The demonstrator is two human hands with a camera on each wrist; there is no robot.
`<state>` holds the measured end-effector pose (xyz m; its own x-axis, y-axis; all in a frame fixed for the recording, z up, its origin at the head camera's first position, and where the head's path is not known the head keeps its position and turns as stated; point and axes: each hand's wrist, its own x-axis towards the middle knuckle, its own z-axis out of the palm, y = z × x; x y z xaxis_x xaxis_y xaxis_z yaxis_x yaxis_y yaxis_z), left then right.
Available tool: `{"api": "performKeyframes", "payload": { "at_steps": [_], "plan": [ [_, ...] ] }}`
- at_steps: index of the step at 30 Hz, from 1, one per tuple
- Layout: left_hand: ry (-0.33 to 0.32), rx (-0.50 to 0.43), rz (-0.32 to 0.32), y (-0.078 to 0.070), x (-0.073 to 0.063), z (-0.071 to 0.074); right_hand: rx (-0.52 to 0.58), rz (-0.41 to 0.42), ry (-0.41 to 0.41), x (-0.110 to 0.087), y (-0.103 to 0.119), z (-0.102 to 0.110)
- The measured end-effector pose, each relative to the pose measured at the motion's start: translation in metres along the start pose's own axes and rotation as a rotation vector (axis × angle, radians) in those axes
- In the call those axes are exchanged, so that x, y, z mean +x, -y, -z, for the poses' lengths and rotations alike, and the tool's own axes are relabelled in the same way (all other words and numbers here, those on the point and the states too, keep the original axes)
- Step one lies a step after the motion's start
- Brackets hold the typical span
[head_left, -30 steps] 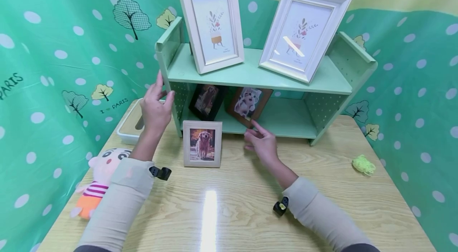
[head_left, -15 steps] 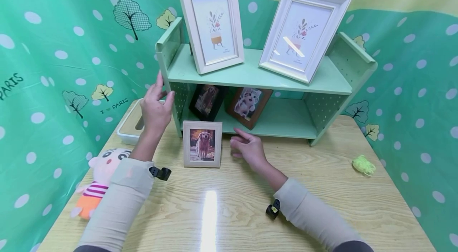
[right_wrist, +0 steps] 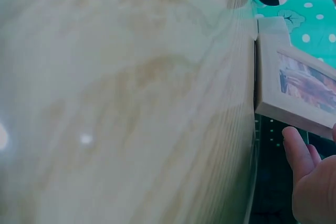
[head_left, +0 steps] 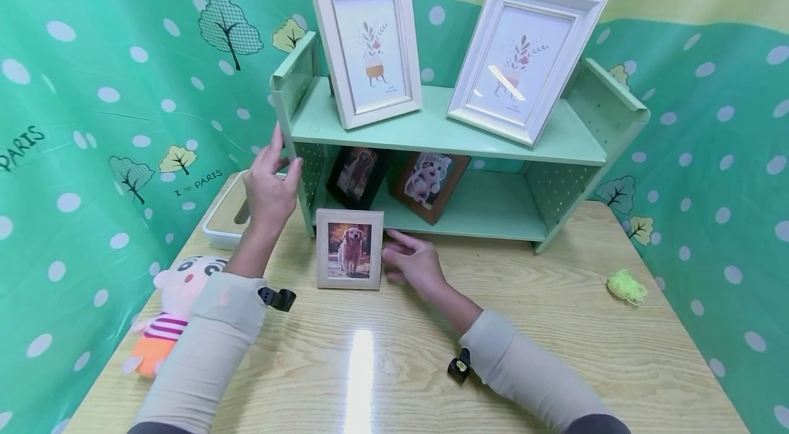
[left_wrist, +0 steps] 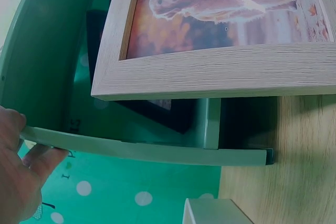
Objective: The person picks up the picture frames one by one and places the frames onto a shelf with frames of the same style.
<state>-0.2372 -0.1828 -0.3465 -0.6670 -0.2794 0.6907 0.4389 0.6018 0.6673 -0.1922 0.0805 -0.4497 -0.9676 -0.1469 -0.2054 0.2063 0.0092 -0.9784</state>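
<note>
A small light-wood frame (head_left: pixel 349 249) with a golden dog photo stands on the table in front of a green two-tier shelf (head_left: pixel 444 133). My right hand (head_left: pixel 394 252) hovers just right of this frame, fingers loosely extended toward its edge and holding nothing. The right wrist view shows the right hand's fingertips (right_wrist: pixel 295 148) close under the frame (right_wrist: pixel 299 90). My left hand (head_left: pixel 280 157) grips the shelf's left side panel between thumb and fingers, and the left wrist view shows the same left hand (left_wrist: pixel 21 166) on that panel (left_wrist: pixel 147 150).
A black dog frame (head_left: pixel 357 174) and a brown cat frame (head_left: pixel 429 181) stand on the lower tier. Two white frames (head_left: pixel 370 44) stand on top. A tissue box (head_left: pixel 224 218), a plush doll (head_left: pixel 179 297) and a yellow-green tuft (head_left: pixel 627 283) lie on the wooden table (head_left: pixel 555 324).
My right hand has drawn back from the cat frame on the lower tier and moved left to the small dog frame. The left hand has stayed on the shelf panel.
</note>
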Motion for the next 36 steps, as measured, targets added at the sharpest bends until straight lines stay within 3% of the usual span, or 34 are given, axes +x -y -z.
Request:
{"api": "performKeyframes", "payload": {
  "at_steps": [14,36],
  "plan": [
    [0.006,0.002,0.008,-0.001,-0.001,-0.001,-0.016,-0.005,-0.003,-0.001,0.000,-0.013],
    [0.003,0.011,0.002,-0.001,0.000,0.000,-0.011,-0.050,0.038,0.001,-0.005,-0.013]
  ]
}}
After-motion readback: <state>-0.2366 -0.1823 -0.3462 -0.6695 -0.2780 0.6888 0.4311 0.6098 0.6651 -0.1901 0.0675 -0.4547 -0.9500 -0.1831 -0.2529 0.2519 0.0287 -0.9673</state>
